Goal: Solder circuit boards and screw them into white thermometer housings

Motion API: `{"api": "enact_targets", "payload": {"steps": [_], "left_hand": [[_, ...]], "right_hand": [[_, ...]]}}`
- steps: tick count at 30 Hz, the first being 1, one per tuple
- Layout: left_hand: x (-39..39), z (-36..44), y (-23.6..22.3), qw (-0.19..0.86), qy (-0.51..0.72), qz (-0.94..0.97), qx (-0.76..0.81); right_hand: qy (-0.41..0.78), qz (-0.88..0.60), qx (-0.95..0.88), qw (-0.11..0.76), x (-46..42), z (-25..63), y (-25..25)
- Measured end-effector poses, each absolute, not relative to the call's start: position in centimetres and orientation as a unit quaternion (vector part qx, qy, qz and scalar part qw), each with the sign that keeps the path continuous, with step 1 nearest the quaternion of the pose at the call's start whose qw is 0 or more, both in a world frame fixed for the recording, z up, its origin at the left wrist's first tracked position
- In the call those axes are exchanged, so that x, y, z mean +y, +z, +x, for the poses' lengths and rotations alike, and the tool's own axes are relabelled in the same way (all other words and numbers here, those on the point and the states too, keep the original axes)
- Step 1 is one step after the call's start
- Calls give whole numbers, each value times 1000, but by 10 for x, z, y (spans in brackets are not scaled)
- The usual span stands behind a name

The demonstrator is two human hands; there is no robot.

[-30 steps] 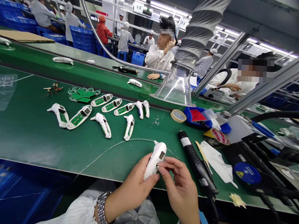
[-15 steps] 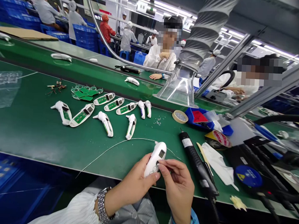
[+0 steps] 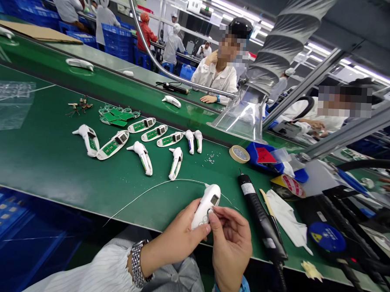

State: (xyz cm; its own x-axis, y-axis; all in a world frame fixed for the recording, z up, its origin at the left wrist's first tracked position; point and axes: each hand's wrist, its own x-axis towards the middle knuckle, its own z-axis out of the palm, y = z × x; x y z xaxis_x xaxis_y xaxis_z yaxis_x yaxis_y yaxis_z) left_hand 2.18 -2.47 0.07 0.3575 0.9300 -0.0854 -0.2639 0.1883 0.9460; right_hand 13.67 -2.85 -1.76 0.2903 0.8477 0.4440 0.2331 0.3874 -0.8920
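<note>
My left hand [image 3: 180,232] is wrapped around a white ear thermometer [image 3: 207,203], whose small dark screen and round button outlines face up. On its front, thumb and index finger of my right hand [image 3: 231,243] pinch together at a small dark round spot beside the screen; what they hold is hidden. Beyond my hands lie several opened thermometers showing green circuit boards, among them one half shell [image 3: 113,145] and one with its probe [image 3: 141,157]. A thin pale wire [image 3: 140,194] curves across the table behind the held one.
To the right lie a black electric screwdriver [image 3: 260,214], a round dish of screws [image 3: 239,154] and a blue bin [image 3: 262,160]. Loose screws [image 3: 211,157] and a heap of green boards [image 3: 118,116] are on the table. A clear fume hood [image 3: 240,118] hangs above. A co-worker [image 3: 218,73] sits opposite.
The camera view has shifted slightly, moving the table's things a little to the right. My right fingertips have pressed closer onto the thermometer's front; my left hand keeps its hold.
</note>
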Motion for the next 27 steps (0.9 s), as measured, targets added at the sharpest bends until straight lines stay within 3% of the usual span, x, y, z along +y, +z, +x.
{"api": "enact_targets", "payload": {"steps": [14,27], "left_hand": [[-25,20,2,684,435,466,356],[-26,20,2,690,435,461,349]], "right_hand": [[183,-501,-682,500,-28,153,-1],[227,-513,-631,536,-31,152,-11]]}}
